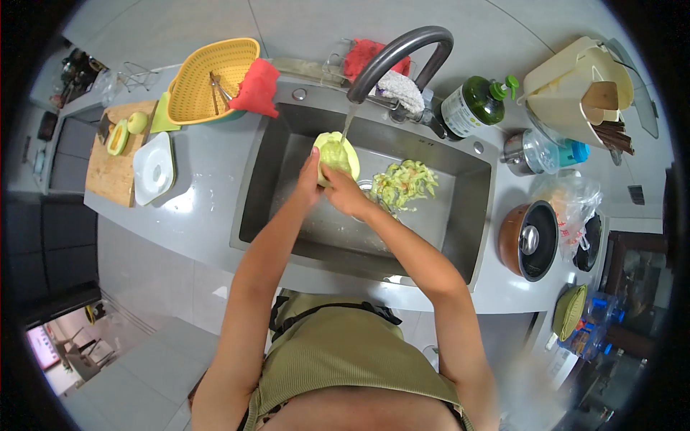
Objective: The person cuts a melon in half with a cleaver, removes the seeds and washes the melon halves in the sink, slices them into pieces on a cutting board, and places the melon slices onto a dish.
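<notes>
Under the tap, a pale green melon half (350, 156) is held with its hollowed side up, and water runs into it. My left hand (310, 177) grips its left edge. My right hand (343, 191) is closed at the near rim, its fingers partly hidden against the flesh. Both hands are over the left part of the grey sink (305, 241). To their right, a heap of pale green peelings and scraps (406, 183) lies on the sink floor beside the drain (365, 185).
The dark curved tap (402, 47) arches above the sink. Leftward are a yellow basket (205, 61) with a red cloth (256, 87), a white dish (153, 169) and a cutting board (104, 176) bearing cut fruit. Rightward stand a green pump bottle (474, 106) and a brown pot (512, 241).
</notes>
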A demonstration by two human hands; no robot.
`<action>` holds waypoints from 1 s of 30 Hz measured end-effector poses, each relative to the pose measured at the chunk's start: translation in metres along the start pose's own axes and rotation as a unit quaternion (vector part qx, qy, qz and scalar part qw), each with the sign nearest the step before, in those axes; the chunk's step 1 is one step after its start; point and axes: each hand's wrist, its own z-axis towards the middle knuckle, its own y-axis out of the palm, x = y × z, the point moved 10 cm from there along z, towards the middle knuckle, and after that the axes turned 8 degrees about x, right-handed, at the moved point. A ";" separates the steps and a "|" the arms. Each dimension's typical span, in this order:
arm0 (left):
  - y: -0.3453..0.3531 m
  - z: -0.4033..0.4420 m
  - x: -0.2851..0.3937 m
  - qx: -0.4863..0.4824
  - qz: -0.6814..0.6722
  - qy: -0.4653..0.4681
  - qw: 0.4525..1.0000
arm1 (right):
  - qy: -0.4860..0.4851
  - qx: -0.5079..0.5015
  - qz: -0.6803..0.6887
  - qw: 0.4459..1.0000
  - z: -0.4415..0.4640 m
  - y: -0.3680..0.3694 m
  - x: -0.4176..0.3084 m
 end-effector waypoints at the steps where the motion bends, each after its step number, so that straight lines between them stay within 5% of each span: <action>1: -0.002 -0.005 0.006 0.018 0.029 -0.009 0.999 | -0.020 -0.049 -0.059 0.997 -0.009 0.002 -0.006; 5: -0.016 0.002 -0.004 0.032 0.058 -0.020 0.998 | -0.079 -0.210 -0.329 0.917 -0.020 -0.003 -0.015; 8: -0.015 -0.009 -0.006 0.060 0.100 -0.035 0.992 | -0.233 -0.068 -0.541 0.805 -0.015 -0.007 -0.003; 11: -0.022 -0.004 -0.011 0.069 0.125 -0.012 0.990 | -0.126 -0.025 -0.419 0.899 -0.010 -0.029 -0.011; 14: -0.019 -0.009 -0.013 0.083 0.184 0.001 0.979 | -0.211 -0.053 -0.190 0.957 -0.012 -0.014 -0.030; 17: -0.011 -0.017 -0.016 0.045 0.167 0.006 0.985 | -0.145 -0.087 -0.201 0.965 -0.007 -0.003 -0.015; 20: -0.012 -0.019 -0.028 0.048 0.194 -0.037 0.979 | -0.022 0.011 -0.283 0.959 0.016 -0.026 0.037; 24: -0.011 -0.018 -0.025 0.052 0.171 -0.025 0.984 | -0.109 -0.039 -0.283 0.952 0.002 -0.008 0.018; 30: -0.012 -0.019 -0.024 0.068 0.154 -0.035 0.985 | 0.038 0.023 -0.249 0.967 0.023 -0.042 0.060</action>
